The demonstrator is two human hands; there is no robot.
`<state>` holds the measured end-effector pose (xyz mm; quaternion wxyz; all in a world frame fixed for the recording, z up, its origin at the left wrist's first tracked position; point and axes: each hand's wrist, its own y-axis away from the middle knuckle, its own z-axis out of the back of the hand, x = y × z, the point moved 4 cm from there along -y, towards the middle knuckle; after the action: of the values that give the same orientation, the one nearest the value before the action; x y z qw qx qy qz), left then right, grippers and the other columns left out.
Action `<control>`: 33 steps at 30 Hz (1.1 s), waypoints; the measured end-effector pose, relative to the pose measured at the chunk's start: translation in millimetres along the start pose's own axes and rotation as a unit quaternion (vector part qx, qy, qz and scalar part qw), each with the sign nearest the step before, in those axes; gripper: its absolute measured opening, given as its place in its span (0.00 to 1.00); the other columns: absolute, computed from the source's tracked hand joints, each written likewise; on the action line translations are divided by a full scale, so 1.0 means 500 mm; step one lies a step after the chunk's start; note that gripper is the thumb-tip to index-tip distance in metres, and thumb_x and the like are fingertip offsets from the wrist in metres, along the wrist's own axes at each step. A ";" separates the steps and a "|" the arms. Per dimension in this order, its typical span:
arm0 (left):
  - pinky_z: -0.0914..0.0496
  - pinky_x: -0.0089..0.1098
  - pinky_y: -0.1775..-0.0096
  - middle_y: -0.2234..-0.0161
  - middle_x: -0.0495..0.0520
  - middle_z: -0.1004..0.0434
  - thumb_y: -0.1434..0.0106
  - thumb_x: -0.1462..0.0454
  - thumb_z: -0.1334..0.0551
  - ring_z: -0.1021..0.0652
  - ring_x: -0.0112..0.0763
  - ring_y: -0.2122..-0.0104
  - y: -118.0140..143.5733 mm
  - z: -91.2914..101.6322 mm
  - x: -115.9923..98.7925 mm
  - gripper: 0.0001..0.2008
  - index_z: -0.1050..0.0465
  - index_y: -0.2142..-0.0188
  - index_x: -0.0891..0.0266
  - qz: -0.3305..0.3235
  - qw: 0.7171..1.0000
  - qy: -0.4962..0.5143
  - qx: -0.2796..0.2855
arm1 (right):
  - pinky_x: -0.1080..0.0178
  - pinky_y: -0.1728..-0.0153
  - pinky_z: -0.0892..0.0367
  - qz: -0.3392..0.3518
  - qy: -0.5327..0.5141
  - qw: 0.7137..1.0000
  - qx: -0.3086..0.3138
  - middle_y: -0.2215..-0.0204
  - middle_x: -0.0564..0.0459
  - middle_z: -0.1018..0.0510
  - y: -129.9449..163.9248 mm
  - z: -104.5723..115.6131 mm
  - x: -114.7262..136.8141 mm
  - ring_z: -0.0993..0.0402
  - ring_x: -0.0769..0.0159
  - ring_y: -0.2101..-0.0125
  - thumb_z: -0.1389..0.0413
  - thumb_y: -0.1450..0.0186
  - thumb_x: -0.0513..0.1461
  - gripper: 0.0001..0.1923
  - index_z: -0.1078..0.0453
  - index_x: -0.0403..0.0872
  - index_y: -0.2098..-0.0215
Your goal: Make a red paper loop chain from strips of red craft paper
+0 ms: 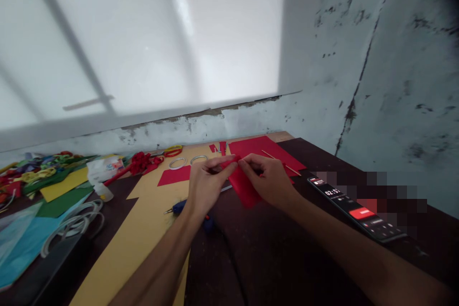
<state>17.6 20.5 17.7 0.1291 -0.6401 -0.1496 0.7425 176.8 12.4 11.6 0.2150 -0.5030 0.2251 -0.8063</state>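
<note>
Dark table [272,258], yellow sheet [143,229] across left part. Red paper piece [245,190] held above table centre, long axis slanting down-right. Left hand [206,186] pinching upper-left corner; right hand [267,179] clamped on top edge, just beside. Phone [355,208] lying right. Blue glue gun [179,208] below left hand.

small red paper piece [243,186], flat sheet with top edge rolled or pinched, held tilted just above dark tabletop, pinched between fingertips of left hand [206,184] and right hand [268,179], near larger red sheet
</note>
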 end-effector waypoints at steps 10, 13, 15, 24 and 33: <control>0.32 0.29 0.74 0.80 0.50 0.25 0.51 0.60 0.27 0.25 0.31 0.76 -0.021 0.015 0.010 0.17 0.17 0.61 0.64 0.061 0.994 0.029 0.088 | 0.69 0.75 0.39 -0.010 -0.108 0.989 0.102 0.75 0.54 0.23 -0.011 -0.004 -0.013 0.30 0.69 0.75 0.47 0.34 0.42 0.12 0.27 0.45 0.70; 0.34 0.28 0.75 0.82 0.47 0.28 0.52 0.60 0.26 0.27 0.28 0.78 -0.021 0.014 0.014 0.20 0.19 0.58 0.63 0.069 0.993 0.038 0.089 | 0.69 0.76 0.41 -0.004 -0.096 0.991 0.091 0.76 0.55 0.23 -0.010 -0.003 -0.010 0.30 0.70 0.76 0.47 0.34 0.42 0.12 0.27 0.45 0.71; 0.35 0.27 0.74 0.82 0.45 0.31 0.51 0.61 0.26 0.29 0.25 0.79 -0.021 0.012 0.019 0.23 0.20 0.54 0.63 0.079 0.991 0.060 0.094 | 0.68 0.75 0.40 -0.003 -0.091 0.993 0.081 0.76 0.55 0.22 -0.009 -0.003 -0.007 0.29 0.70 0.75 0.47 0.33 0.42 0.12 0.27 0.45 0.71; 0.28 0.30 0.64 0.73 0.50 0.22 0.52 0.62 0.25 0.22 0.28 0.71 -0.026 0.014 0.041 0.25 0.22 0.53 0.63 0.120 0.980 0.140 0.079 | 0.67 0.74 0.39 -0.003 -0.046 0.999 0.018 0.76 0.54 0.21 -0.011 0.007 -0.005 0.28 0.68 0.75 0.46 0.33 0.42 0.12 0.27 0.45 0.71; 0.27 0.30 0.64 0.69 0.55 0.19 0.53 0.61 0.25 0.21 0.30 0.70 -0.027 0.011 0.044 0.20 0.21 0.59 0.64 0.137 0.972 0.175 0.074 | 0.67 0.74 0.38 -0.009 -0.047 0.999 0.022 0.75 0.53 0.21 -0.011 0.008 -0.007 0.27 0.67 0.73 0.46 0.33 0.42 0.12 0.26 0.45 0.70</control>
<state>8.8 41.0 3.8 0.0971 -0.7631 0.0201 0.6386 181.0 18.1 13.8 0.2295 -0.5371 0.1925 -0.7885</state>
